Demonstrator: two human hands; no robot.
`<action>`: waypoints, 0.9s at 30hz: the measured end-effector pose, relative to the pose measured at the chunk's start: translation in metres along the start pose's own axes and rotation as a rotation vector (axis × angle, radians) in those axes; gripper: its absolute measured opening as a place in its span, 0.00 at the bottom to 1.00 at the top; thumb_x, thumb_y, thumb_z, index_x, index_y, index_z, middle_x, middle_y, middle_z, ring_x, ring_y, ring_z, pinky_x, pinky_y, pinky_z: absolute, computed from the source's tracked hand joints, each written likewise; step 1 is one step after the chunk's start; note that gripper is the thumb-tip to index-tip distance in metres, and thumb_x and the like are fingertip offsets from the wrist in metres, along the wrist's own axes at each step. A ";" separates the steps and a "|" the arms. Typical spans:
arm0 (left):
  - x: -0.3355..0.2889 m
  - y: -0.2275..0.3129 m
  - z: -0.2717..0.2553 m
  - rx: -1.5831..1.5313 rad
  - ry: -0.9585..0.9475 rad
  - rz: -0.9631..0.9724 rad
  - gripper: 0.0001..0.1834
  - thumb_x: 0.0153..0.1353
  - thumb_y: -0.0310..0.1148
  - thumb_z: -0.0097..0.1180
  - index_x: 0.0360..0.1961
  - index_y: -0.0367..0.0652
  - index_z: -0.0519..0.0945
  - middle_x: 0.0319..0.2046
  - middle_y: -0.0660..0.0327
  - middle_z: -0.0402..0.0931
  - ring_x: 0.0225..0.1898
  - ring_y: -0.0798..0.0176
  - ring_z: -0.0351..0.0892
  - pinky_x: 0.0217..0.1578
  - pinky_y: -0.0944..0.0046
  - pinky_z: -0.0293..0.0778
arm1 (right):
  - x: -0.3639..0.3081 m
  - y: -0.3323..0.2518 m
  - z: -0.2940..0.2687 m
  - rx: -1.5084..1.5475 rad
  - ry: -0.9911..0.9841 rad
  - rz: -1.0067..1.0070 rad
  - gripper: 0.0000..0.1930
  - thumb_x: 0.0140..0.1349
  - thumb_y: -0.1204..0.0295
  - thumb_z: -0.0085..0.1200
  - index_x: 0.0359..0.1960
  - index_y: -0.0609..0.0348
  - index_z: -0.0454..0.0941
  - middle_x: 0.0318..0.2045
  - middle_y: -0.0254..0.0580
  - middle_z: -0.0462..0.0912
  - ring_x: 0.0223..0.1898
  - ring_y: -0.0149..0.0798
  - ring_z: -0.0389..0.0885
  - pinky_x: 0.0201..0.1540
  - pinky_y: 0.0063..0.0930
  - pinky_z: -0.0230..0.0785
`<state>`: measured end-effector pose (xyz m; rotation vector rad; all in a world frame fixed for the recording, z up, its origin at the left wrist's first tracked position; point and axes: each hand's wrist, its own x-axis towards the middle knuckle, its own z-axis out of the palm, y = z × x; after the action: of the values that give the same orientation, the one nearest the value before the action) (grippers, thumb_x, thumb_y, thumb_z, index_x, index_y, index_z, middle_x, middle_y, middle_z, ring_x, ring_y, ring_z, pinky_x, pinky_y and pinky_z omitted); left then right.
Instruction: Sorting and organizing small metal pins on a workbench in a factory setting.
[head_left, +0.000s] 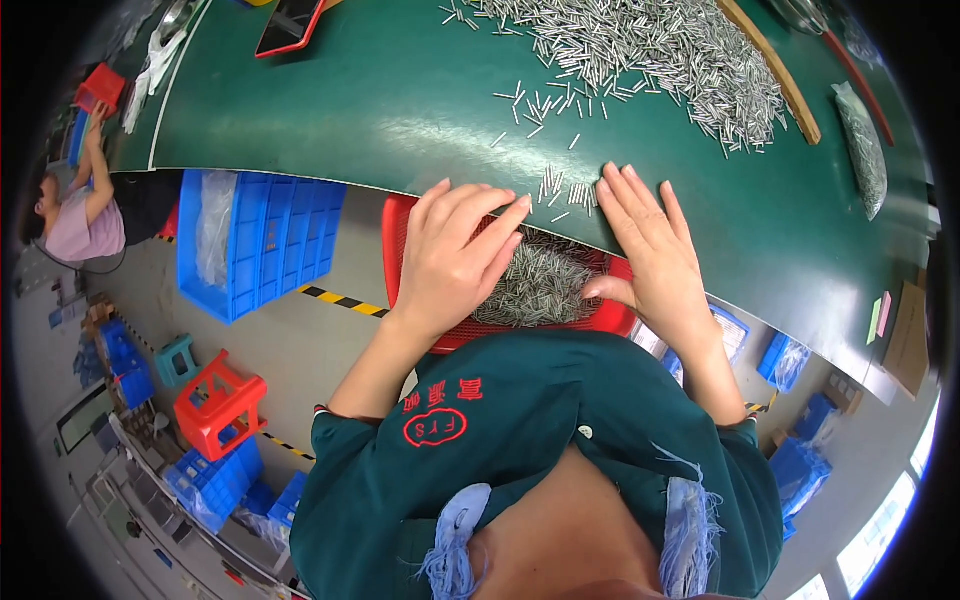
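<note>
Small metal pins [579, 194]: silvery-grey, slim, straight, short rods with a bright sheen; a small group lying on the green tabletop [350, 120], just inside its near edge, between the two hands.

Main heap [650, 55]: the same kind of pin, densely piled on the far part of the tabletop, with loose strays on its near side.

Pins in the basket [545, 285]: a thick, greyer-looking mass, in a red basket [395, 245] below the table edge, in front of the person.

Left hand [450, 250]: fingers bent and slightly parted, at the table edge over the basket's left side; index fingertip close to the group. Contact with a pin: cannot tell.

Right hand [655, 255]: opened out, fingers extended on the tabletop just right of the group, thumb spread away over the basket.

Edges and room: near table edge slants down toward the right, across the basket; a broad green stretch runs leftward from the group to the phone [290, 25]. A wooden strip [775, 70] bounds the heap on the right; a clear bag [860, 150] lies beyond.

Direction: several grouped pins side by side, long axes running away from the person; one nearer the edge slanted crosswise. Strays and heap: mixed directions.
</note>
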<state>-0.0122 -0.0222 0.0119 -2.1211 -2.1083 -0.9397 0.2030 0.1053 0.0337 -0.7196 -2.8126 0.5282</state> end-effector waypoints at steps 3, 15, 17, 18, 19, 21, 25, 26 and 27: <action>0.004 0.001 0.001 -0.019 -0.004 0.020 0.19 0.58 0.30 0.63 0.53 0.48 0.84 0.49 0.64 0.78 0.53 0.58 0.75 0.60 0.49 0.66 | 0.000 -0.004 -0.002 0.028 -0.062 -0.053 0.50 0.44 0.43 0.63 0.69 0.57 0.65 0.70 0.41 0.66 0.72 0.44 0.61 0.74 0.50 0.49; 0.024 0.004 0.007 -0.024 -0.017 0.057 0.22 0.49 0.21 0.62 0.49 0.45 0.85 0.42 0.65 0.77 0.43 0.59 0.75 0.51 0.55 0.69 | 0.013 -0.010 0.003 0.003 -0.087 -0.167 0.46 0.49 0.46 0.63 0.69 0.57 0.66 0.70 0.41 0.66 0.72 0.41 0.62 0.74 0.46 0.51; 0.014 0.005 -0.002 -0.026 -0.044 0.069 0.22 0.49 0.21 0.62 0.49 0.45 0.85 0.42 0.64 0.77 0.44 0.59 0.76 0.53 0.54 0.69 | 0.003 -0.010 -0.001 0.017 -0.127 -0.215 0.45 0.50 0.48 0.63 0.69 0.56 0.65 0.70 0.40 0.66 0.72 0.41 0.62 0.74 0.46 0.51; 0.010 0.004 -0.006 -0.028 -0.072 0.081 0.22 0.49 0.21 0.61 0.49 0.45 0.85 0.43 0.64 0.77 0.44 0.59 0.76 0.55 0.53 0.70 | -0.001 -0.008 -0.004 0.031 -0.168 -0.262 0.44 0.52 0.50 0.63 0.69 0.55 0.65 0.70 0.39 0.66 0.72 0.40 0.61 0.74 0.46 0.51; 0.012 0.002 -0.012 -0.012 -0.088 0.080 0.23 0.50 0.21 0.61 0.50 0.45 0.84 0.45 0.63 0.78 0.46 0.58 0.77 0.56 0.52 0.70 | -0.002 -0.007 -0.007 0.058 -0.212 -0.259 0.42 0.54 0.52 0.63 0.70 0.55 0.64 0.70 0.39 0.66 0.73 0.41 0.61 0.74 0.46 0.50; 0.024 -0.007 -0.017 0.019 -0.062 0.049 0.23 0.51 0.20 0.61 0.51 0.44 0.83 0.45 0.62 0.78 0.47 0.57 0.77 0.56 0.52 0.71 | 0.004 -0.004 -0.008 0.067 -0.178 -0.212 0.42 0.54 0.52 0.62 0.70 0.54 0.64 0.70 0.40 0.66 0.73 0.42 0.61 0.75 0.47 0.49; 0.047 -0.029 0.005 0.142 0.044 -0.027 0.21 0.56 0.23 0.59 0.53 0.39 0.81 0.53 0.56 0.78 0.54 0.52 0.77 0.58 0.52 0.71 | 0.027 0.004 0.003 -0.049 -0.050 -0.069 0.48 0.56 0.42 0.55 0.72 0.59 0.58 0.73 0.46 0.60 0.75 0.45 0.56 0.75 0.49 0.44; 0.054 -0.032 0.013 0.197 0.097 -0.043 0.21 0.55 0.24 0.59 0.52 0.37 0.80 0.54 0.55 0.78 0.56 0.52 0.77 0.60 0.52 0.70 | 0.034 0.006 0.009 -0.110 0.000 -0.024 0.51 0.56 0.37 0.51 0.73 0.60 0.55 0.74 0.48 0.57 0.76 0.46 0.54 0.76 0.49 0.42; 0.060 -0.031 0.018 0.229 0.076 -0.054 0.21 0.58 0.26 0.56 0.54 0.34 0.78 0.58 0.50 0.76 0.61 0.49 0.75 0.62 0.50 0.69 | 0.040 0.008 0.014 -0.115 0.040 0.000 0.54 0.55 0.34 0.50 0.74 0.62 0.53 0.75 0.48 0.56 0.76 0.45 0.52 0.76 0.48 0.41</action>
<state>-0.0384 0.0428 0.0100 -1.8985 -2.1303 -0.7291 0.1679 0.1274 0.0215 -0.7429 -2.8243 0.3501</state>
